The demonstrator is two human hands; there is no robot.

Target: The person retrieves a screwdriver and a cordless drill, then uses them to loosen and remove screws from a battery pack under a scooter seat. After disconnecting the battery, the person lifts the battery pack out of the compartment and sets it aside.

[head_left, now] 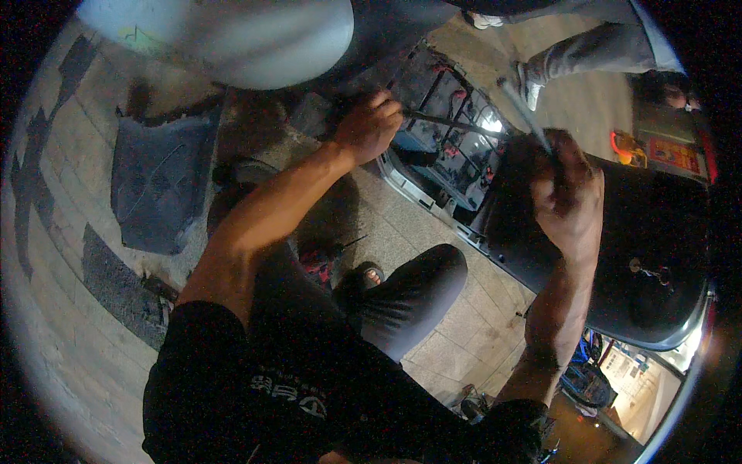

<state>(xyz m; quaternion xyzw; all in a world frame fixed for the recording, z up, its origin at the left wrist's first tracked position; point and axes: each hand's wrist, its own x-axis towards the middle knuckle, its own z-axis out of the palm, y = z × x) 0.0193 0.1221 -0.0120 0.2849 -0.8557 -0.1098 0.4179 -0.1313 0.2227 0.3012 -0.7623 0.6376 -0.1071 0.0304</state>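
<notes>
My left hand is closed at the near left edge of an open compartment, pinching one end of a dark strap. This strap stretches to the right across several grey batteries with dark, red-tipped wires among them. My right hand, smeared by motion, is closed above the compartment's right side. From its fingers a thin grey rod points up and left; its kind is unclear. Whether the strap's far end reaches my right hand cannot be made out. A bright light spot lies on the batteries between my hands.
A black lid or seat with keys lies right of the compartment. Another person's leg stands beyond. A red-and-black tool is by my foot. A dark grey mat lies left; a pale rounded panel overhangs the top.
</notes>
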